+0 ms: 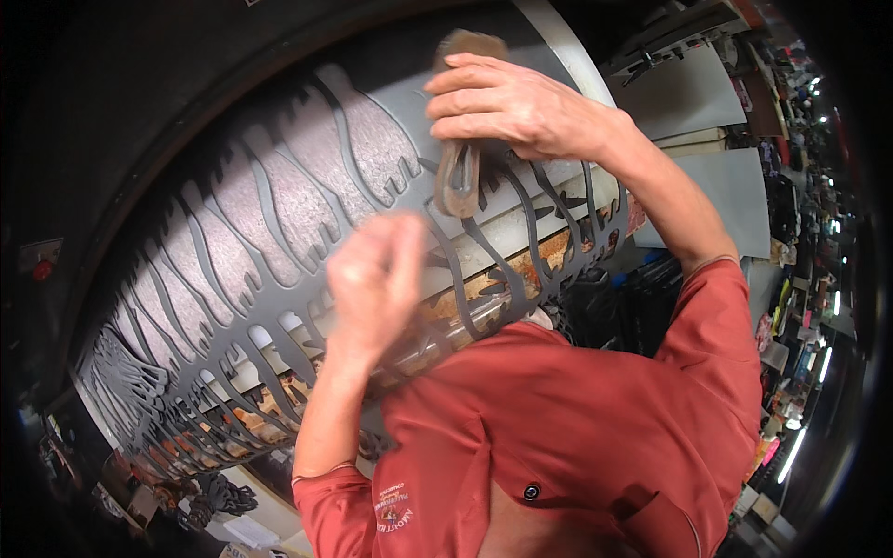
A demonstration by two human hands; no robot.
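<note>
A grey sheet (409, 104) full of long curved cut-outs spreads over a pale, speckled board (302, 126). Its thin leftover strips (270, 219) droop over the board's near edge. On the far right part of the sheet, my right hand (512, 107) grips a brown, elongated sole-shaped cutting die (458, 186). Its palm covers the die's middle, while both ends show. My left hand (377, 279) is above the near strips, nearer to me and left of the die. Motion blurs it, but its fingers are curled in, and whatever they hold is hidden.
A dark machine body (139, 102) curves overhead along the far side. Bunched grey strips (126, 381) lie at the left end. Pale sheets (721, 200) lie to the right, beside crowded shelves. A rusty, worn ledge (549, 256) runs under the near edge.
</note>
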